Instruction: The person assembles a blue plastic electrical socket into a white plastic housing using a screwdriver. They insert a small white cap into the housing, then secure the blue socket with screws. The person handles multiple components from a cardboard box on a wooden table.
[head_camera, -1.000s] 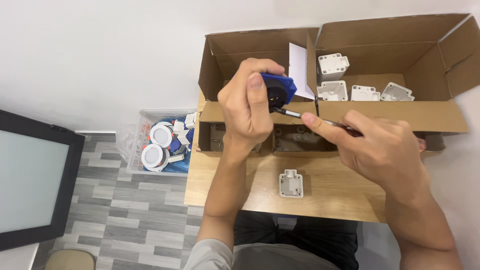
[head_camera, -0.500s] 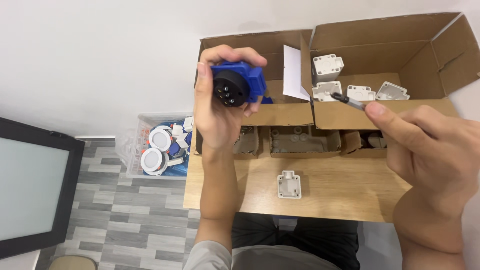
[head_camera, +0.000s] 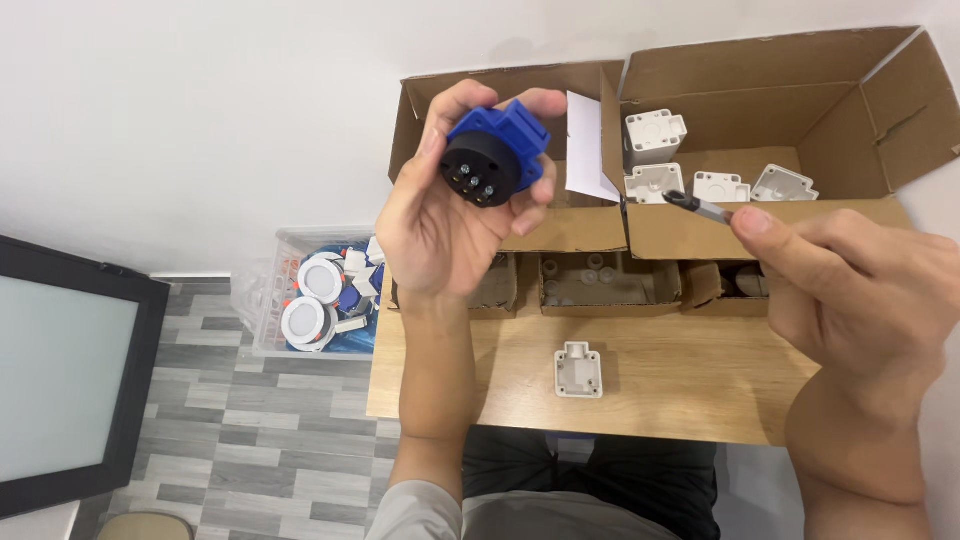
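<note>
Wood-grain desk (head_camera: 700, 385) lies under your hands, against a plain white wall, with grey plank flooring to your left. Your left hand (head_camera: 440, 215) grips a blue plastic socket (head_camera: 492, 155) with a round black face, raised before an open cardboard box (head_camera: 560, 225). Your right hand (head_camera: 860, 290) pinches a slim screwdriver (head_camera: 698, 207), just right of the socket.

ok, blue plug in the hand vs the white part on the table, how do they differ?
The blue plug is blue with a round black face and metal screws; the white part is plain white and squarish. The blue plug is held up in the left hand, face toward the camera; the white part lies flat on the wooden table, untouched. Both look like moulded plastic.
</note>
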